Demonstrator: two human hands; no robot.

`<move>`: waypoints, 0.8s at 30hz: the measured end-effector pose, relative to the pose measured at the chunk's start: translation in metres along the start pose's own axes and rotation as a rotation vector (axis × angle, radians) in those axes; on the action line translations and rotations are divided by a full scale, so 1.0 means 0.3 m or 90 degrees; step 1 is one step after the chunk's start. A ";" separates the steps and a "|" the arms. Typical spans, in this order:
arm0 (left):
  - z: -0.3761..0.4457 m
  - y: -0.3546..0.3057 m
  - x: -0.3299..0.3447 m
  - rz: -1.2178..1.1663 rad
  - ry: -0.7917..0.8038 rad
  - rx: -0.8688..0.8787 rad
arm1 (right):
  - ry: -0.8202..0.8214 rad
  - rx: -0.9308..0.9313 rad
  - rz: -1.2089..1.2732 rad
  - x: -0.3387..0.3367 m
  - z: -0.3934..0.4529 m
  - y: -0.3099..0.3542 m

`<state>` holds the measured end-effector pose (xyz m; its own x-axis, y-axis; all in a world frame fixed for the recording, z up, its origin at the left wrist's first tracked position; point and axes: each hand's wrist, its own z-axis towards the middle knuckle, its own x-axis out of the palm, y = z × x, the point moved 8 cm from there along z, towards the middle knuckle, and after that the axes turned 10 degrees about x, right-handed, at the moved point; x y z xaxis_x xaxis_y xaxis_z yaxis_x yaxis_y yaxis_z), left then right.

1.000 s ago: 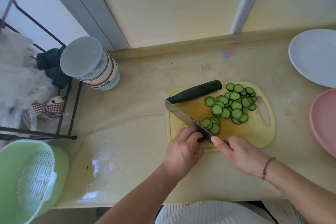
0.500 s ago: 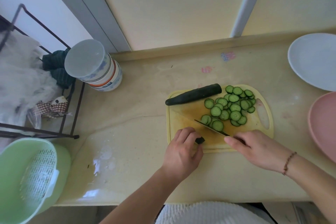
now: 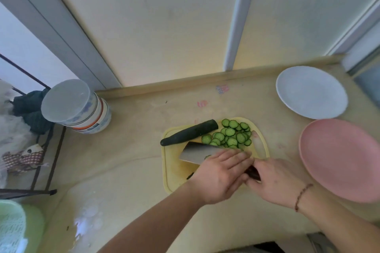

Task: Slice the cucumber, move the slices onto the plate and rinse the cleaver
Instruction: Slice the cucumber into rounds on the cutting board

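Far left there's my pale green plastic colander at the counter's corner, a black wire rack with dark cloths on it, and just beside that a stack of striped ceramic bowls with a clear lid on top. Middle of the beige counter sits the pale yellow plastic cutting board. The uncut dark green cucumber half lies along its far edge, and the pile of round green cucumber slices is just right of it. The steel cleaver is tipped flat-ish over the board, blade edge touching the pile. My left hand is spread out, fingers straight, lying across the blade and covering some slices. My right hand is curled around the dark handle. Further right: a round white plate at the back, and a round pink plate nearer me, both bare.
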<state>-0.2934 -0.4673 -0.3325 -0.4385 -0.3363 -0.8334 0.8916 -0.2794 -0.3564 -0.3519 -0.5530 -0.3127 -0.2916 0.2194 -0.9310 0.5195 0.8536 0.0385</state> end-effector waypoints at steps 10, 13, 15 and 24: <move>0.003 0.080 0.034 -0.139 0.030 -0.003 | 0.010 -0.001 0.004 0.025 -0.027 -0.046; 0.008 0.094 0.034 -0.174 0.027 -0.023 | 0.003 -0.008 -0.009 0.024 -0.038 -0.055; 0.012 0.108 0.027 -0.185 0.018 -0.029 | -0.013 -0.017 -0.019 0.026 -0.046 -0.069; -0.020 0.240 0.028 -0.146 0.021 -0.128 | -0.021 0.013 -0.067 0.007 -0.116 -0.183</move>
<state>-0.2323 -0.4847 -0.3677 -0.6305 -0.2543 -0.7333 0.7752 -0.1597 -0.6112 -0.4089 -0.5829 -0.3042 -0.3194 0.1134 -0.9408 0.5032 0.8616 -0.0670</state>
